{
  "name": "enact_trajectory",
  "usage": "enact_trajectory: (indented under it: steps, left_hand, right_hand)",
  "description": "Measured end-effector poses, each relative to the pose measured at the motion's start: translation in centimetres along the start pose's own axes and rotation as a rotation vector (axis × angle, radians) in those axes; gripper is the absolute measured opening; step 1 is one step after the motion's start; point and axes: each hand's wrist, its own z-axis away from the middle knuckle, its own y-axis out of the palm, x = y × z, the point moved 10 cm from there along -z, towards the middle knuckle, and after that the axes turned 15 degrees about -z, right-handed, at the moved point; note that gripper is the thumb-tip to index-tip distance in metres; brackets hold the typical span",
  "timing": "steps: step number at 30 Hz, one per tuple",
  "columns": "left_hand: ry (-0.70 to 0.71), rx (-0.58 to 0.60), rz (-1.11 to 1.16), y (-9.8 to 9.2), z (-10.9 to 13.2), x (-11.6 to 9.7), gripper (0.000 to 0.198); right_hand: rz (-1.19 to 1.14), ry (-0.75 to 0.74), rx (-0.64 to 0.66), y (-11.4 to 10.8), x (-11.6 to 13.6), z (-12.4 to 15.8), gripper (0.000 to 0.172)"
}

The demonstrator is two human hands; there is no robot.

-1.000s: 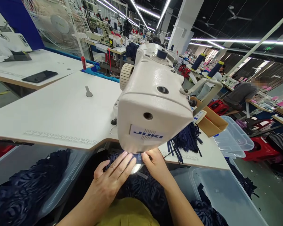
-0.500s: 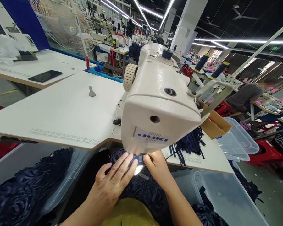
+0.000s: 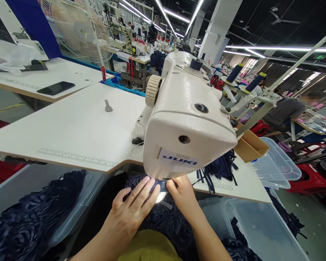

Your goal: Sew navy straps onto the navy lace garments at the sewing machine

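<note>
A white sewing machine (image 3: 188,134) stands right in front of me, its head hiding the needle area. Under it lies navy patterned fabric (image 3: 159,186) with a smooth band along its edge. My left hand (image 3: 133,203) rests on the fabric from the left, fingers stretched out and pressing it down. On the other side my right hand (image 3: 182,192) pinches the band's right end between thumb and curled fingers. More of the navy fabric (image 3: 171,221) hangs down into my lap. A lit pale surface shows just below the fingertips.
Bins of navy pieces flank me: a left bin (image 3: 78,206) and a right bin (image 3: 260,217). Navy strips (image 3: 220,168) lie on the table (image 3: 97,134), right of the machine. A cardboard box (image 3: 251,145), phone (image 3: 56,87) and fan (image 3: 84,32) are around. One person (image 3: 284,110) bends at far right.
The view has shifted slightly, so the machine appears a little further right. Both hands keep nearly the same place on the fabric.
</note>
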Motion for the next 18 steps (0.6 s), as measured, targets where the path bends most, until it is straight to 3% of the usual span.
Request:
enact_trajectory:
  steps: [5,12,18]
  left_hand:
    - [-0.013,-0.034,0.002,-0.4,-0.1,0.0,0.043]
    - [-0.087,0.005,0.100,-0.2,0.2,0.9,0.044]
    - [0.023,-0.045,0.070,0.7,0.8,1.7,0.046]
  right_hand:
    - [0.009,0.004,0.008,0.0,0.0,0.0,0.024]
    - [-0.035,-0.012,0.022,0.2,0.5,-0.3,0.023]
    - [-0.021,-0.034,0.044,0.7,0.9,-0.6,0.020]
